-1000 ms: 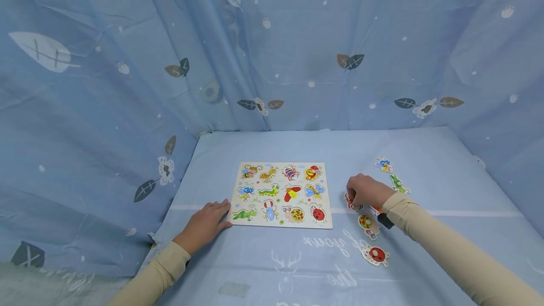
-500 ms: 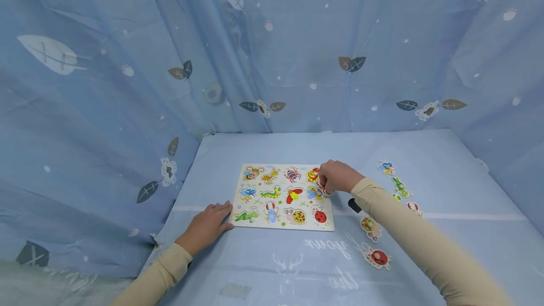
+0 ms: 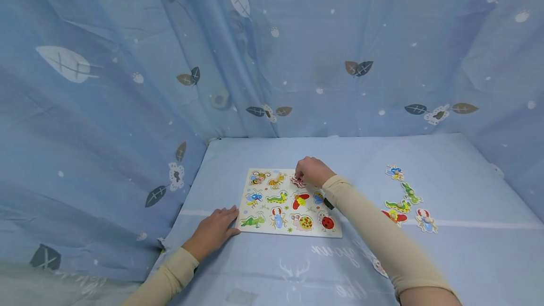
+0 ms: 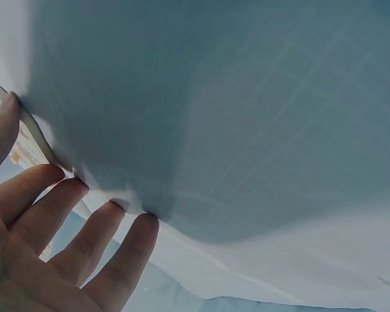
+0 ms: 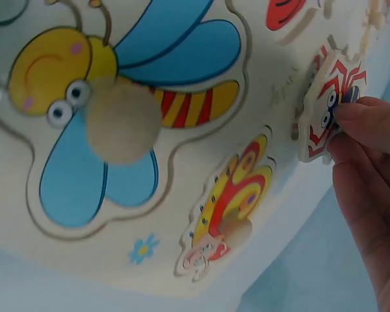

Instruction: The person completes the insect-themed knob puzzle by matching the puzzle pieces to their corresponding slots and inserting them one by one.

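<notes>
A flat puzzle board (image 3: pixel 267 210) with printed insects lies on the table. My right hand (image 3: pixel 313 172) pinches a red-and-white spider puzzle piece (image 5: pixel 325 107) between thumb and fingers, over the spider's place in the back row. In the right wrist view the piece is tilted, close against the board's surface. A dragonfly piece (image 5: pixel 201 52) and a butterfly piece (image 5: pixel 247 172), both with round knobs, sit in the board nearby. At the board's left edge, my left hand (image 3: pixel 214 231) rests with fingers extended, fingertips at the rim.
To the right lie loose puzzle pieces: a blue mosquito (image 3: pixel 395 172), a green grasshopper (image 3: pixel 411 193), a caterpillar (image 3: pixel 398 206), a red-winged bug (image 3: pixel 395 216) and a stag beetle (image 3: pixel 426 221). My right sleeve partly hides a piece (image 3: pixel 378 267) nearer me. A blue curtain (image 3: pixel 314 37) hangs behind.
My right hand has carried the spider piece left from the loose pieces, across the board's right side to its back row. The left hand has stayed at the board's left edge.
</notes>
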The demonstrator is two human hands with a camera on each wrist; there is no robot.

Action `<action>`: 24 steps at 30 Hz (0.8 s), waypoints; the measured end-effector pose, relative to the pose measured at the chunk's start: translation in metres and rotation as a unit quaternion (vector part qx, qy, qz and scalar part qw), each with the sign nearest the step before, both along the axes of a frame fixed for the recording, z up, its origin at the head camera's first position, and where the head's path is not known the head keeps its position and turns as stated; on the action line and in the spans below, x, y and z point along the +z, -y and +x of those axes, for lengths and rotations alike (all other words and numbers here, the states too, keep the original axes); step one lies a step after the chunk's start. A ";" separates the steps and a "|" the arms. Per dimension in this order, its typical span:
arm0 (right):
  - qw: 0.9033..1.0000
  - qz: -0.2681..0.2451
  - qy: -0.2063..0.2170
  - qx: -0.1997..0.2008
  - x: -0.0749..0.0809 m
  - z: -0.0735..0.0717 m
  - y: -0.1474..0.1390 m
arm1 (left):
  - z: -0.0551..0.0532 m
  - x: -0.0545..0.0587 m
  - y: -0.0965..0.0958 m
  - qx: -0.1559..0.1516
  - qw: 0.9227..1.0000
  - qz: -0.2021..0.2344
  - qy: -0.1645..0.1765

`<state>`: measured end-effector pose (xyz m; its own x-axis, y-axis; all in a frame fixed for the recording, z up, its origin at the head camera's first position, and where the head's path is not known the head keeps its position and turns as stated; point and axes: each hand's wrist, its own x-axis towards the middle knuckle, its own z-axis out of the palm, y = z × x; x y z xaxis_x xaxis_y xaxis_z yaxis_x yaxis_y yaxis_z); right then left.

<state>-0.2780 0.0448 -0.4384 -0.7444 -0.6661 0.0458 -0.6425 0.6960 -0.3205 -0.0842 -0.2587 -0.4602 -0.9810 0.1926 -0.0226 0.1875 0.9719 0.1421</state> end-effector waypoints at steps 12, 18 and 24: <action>1.000 0.002 -0.010 0.003 -0.008 -0.005 0.010 | -0.001 -0.002 0.002 -0.004 1.000 -0.006 -0.009; 1.000 0.009 0.018 -0.004 -0.012 -0.007 0.012 | -0.002 -0.004 0.003 0.000 1.000 -0.009 -0.004; 1.000 0.012 0.011 -0.008 -0.014 -0.006 0.013 | -0.002 -0.004 0.003 0.000 1.000 -0.010 -0.006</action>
<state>-0.2835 0.0321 -0.4519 -0.7552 -0.6553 0.0137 -0.6246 0.7131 -0.3184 -0.0865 -0.2615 -0.4642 -0.9812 0.1925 -0.0155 0.1893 0.9744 0.1212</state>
